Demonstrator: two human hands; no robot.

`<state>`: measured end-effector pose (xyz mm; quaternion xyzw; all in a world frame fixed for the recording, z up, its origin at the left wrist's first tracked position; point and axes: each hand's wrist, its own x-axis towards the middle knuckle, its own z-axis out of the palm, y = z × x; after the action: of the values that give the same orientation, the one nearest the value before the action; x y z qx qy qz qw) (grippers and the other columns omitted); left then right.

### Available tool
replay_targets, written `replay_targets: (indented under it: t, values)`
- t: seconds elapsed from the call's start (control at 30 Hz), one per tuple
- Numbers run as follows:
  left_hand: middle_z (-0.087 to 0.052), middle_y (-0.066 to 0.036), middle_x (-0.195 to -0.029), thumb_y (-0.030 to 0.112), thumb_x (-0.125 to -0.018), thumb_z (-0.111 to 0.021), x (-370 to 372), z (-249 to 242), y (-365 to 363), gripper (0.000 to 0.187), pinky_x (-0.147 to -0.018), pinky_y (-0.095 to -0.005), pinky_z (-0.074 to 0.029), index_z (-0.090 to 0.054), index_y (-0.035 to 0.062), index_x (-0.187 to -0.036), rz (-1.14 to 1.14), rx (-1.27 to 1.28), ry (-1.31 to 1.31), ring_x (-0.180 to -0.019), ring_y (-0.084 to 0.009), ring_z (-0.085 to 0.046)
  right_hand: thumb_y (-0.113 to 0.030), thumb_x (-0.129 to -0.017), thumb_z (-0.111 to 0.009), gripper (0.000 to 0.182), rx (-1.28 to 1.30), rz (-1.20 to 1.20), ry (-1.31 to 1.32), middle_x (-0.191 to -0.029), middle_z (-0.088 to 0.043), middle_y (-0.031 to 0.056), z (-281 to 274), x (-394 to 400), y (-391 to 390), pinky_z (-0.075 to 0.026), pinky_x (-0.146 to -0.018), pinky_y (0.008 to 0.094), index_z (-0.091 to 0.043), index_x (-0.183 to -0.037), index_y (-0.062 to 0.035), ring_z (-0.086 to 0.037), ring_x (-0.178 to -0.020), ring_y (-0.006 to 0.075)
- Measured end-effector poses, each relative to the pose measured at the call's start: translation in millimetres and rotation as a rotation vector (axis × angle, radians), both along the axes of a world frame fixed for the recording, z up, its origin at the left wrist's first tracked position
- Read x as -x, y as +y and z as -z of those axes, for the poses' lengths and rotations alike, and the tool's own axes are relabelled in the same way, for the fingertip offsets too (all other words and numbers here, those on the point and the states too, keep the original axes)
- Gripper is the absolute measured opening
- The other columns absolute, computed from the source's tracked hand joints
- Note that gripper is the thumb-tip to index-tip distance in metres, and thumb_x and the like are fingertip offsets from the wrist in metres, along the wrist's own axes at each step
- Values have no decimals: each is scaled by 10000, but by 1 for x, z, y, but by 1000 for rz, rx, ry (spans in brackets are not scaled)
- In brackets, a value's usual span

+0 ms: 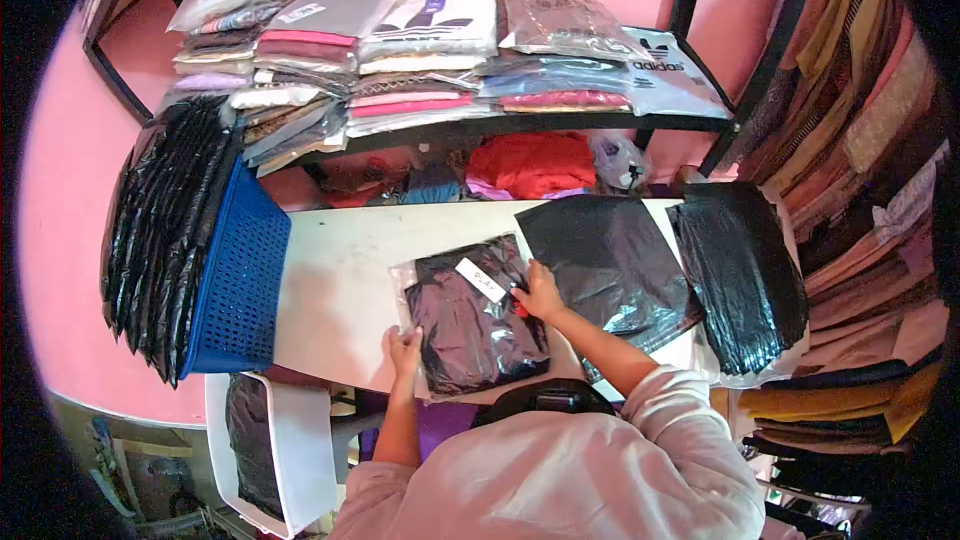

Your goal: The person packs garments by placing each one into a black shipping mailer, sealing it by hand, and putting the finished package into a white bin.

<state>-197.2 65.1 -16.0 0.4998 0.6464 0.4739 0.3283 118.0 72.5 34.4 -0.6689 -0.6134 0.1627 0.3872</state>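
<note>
A folded dark garment in a clear plastic bag (470,335) lies flat on the white table, slightly turned. A white label (481,280) with dark handwriting is on its upper part. My left hand (403,348) pinches the bag's left edge. On the opposite side, my right hand (541,294) grips the upper right edge, with something small and red by its fingertips. A flat black plastic mailing bag (610,265) lies just right of the garment, partly behind my right forearm.
A stack of black plastic bags (745,280) lies at the table's right end. Filled black parcels (165,240) stand in a blue basket (240,270) at left. A white bin (305,450) is below. Bagged clothes (420,90) fill the shelf; garments (850,240) hang at right.
</note>
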Motion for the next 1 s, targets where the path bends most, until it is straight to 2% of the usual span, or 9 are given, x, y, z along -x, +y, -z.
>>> replay_targets:
  t: [0.17,0.23,0.3,0.47,0.53,0.57,0.73,0.83,1.0]
  values:
    - [-534,-4,-605,262,-693,-725,2,-7,19,481,-540,-249,-409,-515,-58,-984,176,111,-81,-560,-93,-493,-222,-562,-763,680,155,217,225,-837,-605,196,-17,25,19,-480,-665,396,-451,-1107,39,-596,-756,338]
    - [-547,2,-607,266,-680,-734,2,-11,25,410,-544,-253,-413,-562,-27,-910,287,178,-136,-559,-92,-501,-207,-567,-775,548,656,167,677,-818,-629,168,-51,23,20,-483,-697,340,-549,-1005,31,-618,-752,250]
    - [-522,42,-647,76,-725,-686,-4,-13,26,112,-487,-205,-361,-578,68,-753,353,303,-157,-544,-47,-456,-156,-580,-759,372,412,242,500,-765,-641,128,-24,33,19,-482,-668,326,-606,-879,4,-620,-709,207]
    - [-549,-17,-648,278,-733,-672,-28,-82,29,283,-506,-261,-409,-564,19,-774,476,337,242,-556,-127,-517,-181,-619,-726,434,169,240,212,-762,-617,183,-25,54,13,-478,-643,365,-545,-950,33,-614,-713,304]
    - [-575,-51,-640,326,-738,-649,-39,-99,35,329,-513,-277,-424,-574,6,-718,459,480,-61,-558,-151,-539,-304,-613,-732,599,315,165,121,-734,-581,219,-68,74,2,-468,-658,401,-453,-971,86,-582,-722,373]
    - [-600,-85,-632,373,-744,-625,-45,-104,38,392,-520,-294,-438,-585,-8,-663,424,618,-362,-560,-175,-561,-414,-559,-750,740,266,142,21,-815,-564,244,-76,85,-4,-459,-699,420,-425,-972,106,-566,-774,392]
    - [-639,-118,-812,571,-795,-420,-58,-104,53,614,-821,-341,-384,-631,-6,-797,661,629,-194,-848,-211,-579,-530,-485,-752,1107,468,-56,-269,-1220,-340,267,-86,122,-22,-265,-929,561,-219,-1219,105,-330,-1167,401]
    - [-645,-116,-874,605,-793,-384,-59,-107,53,659,-900,-295,-325,-636,0,-866,639,641,-9,-958,-213,-548,-549,-489,-739,1125,552,27,-397,-1291,-237,249,-78,138,-19,-155,-955,616,-188,-1234,89,-202,-1249,378]
    - [-637,-123,-959,529,-835,-401,-51,-118,37,600,-831,-250,-374,-621,-13,-967,739,440,-152,-909,-161,-561,-312,-613,-670,760,298,89,-363,-1090,-423,214,-59,127,-13,-355,-853,489,-289,-1145,75,-441,-1011,371]
